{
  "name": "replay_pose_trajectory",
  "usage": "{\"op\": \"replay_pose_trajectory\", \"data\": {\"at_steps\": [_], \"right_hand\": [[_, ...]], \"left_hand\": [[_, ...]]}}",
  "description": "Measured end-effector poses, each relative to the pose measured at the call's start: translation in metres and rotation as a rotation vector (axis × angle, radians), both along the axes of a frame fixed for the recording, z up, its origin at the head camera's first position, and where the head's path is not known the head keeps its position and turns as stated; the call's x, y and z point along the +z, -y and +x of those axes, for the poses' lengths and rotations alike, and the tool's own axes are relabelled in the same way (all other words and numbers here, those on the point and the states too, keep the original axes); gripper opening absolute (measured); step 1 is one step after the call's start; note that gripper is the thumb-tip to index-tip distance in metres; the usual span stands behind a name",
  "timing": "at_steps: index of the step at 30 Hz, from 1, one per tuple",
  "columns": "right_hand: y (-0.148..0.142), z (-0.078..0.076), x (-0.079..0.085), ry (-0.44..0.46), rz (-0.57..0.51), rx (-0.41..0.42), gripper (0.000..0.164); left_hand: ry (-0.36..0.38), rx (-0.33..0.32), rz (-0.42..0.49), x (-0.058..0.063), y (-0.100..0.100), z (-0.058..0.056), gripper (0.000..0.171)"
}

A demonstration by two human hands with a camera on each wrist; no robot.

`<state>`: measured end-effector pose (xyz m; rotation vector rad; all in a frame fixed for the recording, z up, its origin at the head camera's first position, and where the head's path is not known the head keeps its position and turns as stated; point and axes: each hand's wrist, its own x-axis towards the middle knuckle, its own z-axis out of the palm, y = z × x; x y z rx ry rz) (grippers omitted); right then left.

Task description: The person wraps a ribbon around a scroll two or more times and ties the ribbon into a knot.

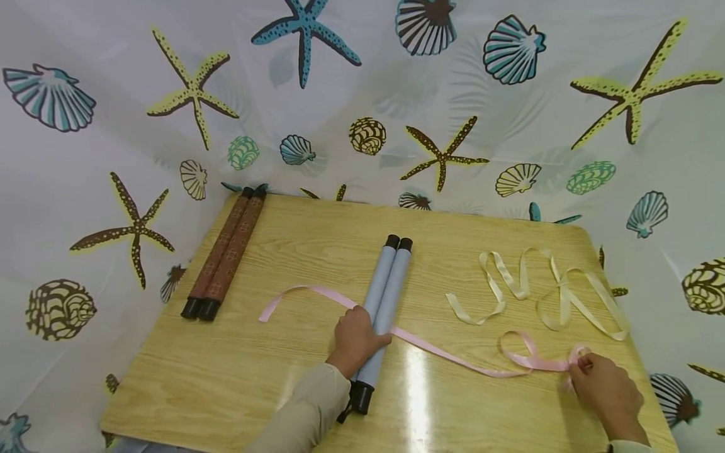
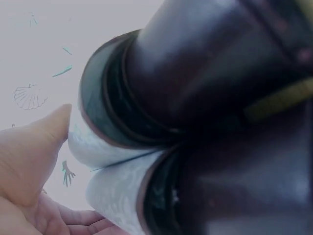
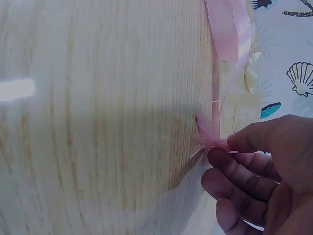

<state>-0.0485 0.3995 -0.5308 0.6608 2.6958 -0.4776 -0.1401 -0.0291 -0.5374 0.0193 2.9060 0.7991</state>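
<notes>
Two pale blue rolls with black end caps [image 1: 392, 283] lie side by side, slanting across the middle of the table. My left hand [image 1: 352, 340] grips them around the lower middle, thumb on their right side; in the left wrist view their dark ends [image 2: 161, 196] fill much of the picture. A pink ribbon [image 1: 447, 360] runs crosswise, passing out of sight at the rolls and emerging on both sides. Toward the right edge, my right hand [image 1: 608, 387] pinches this ribbon between thumb and fingers, and its frayed end [image 3: 208, 137] shows in the right wrist view.
A cream ribbon [image 1: 491, 301] lies in loose curls at the right of the wooden table [image 1: 187, 377]. Two brown patterned rolls [image 1: 232, 258] with black caps lie at the far left. Cloth printed with shells and starfish [image 1: 192, 91] hangs around the table.
</notes>
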Motion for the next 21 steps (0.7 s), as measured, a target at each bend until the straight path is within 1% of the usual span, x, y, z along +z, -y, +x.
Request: {"op": "replay_pose_trajectory", "data": {"at_steps": [2,4,6,10,11,13,17,20,21], "right_hand": [[0.000,0.000,-0.001,-0.017,0.002,0.001,0.034],[0.001,0.000,-0.002,-0.049,0.005,0.025,0.035],[0.003,0.000,-0.004,-0.100,-0.003,0.077,0.035],[0.008,0.002,-0.009,-0.248,-0.020,0.204,0.033],[0.010,0.003,-0.010,-0.276,-0.023,0.225,0.033],[0.012,0.004,-0.011,-0.304,-0.031,0.249,0.032],[0.013,0.007,-0.010,-0.315,-0.049,0.264,0.031],[0.013,0.009,-0.009,-0.367,-0.054,0.272,0.028],[0.013,0.010,-0.009,-0.388,-0.050,0.271,0.026]], "left_hand": [[0.002,0.005,-0.005,0.000,-0.001,0.000,0.061],[0.007,0.008,-0.016,-0.001,-0.002,0.000,0.063],[0.012,0.010,-0.025,-0.002,-0.002,0.000,0.066],[0.017,-0.001,-0.050,-0.002,0.000,0.001,0.073],[0.022,-0.001,-0.043,-0.002,0.001,0.001,0.073],[0.037,-0.003,-0.025,-0.002,0.006,-0.001,0.072],[0.095,0.014,0.059,-0.001,0.023,-0.010,0.063],[0.121,0.030,0.064,-0.001,0.044,-0.022,0.058],[0.115,0.042,0.057,-0.002,0.053,-0.027,0.057]]}}
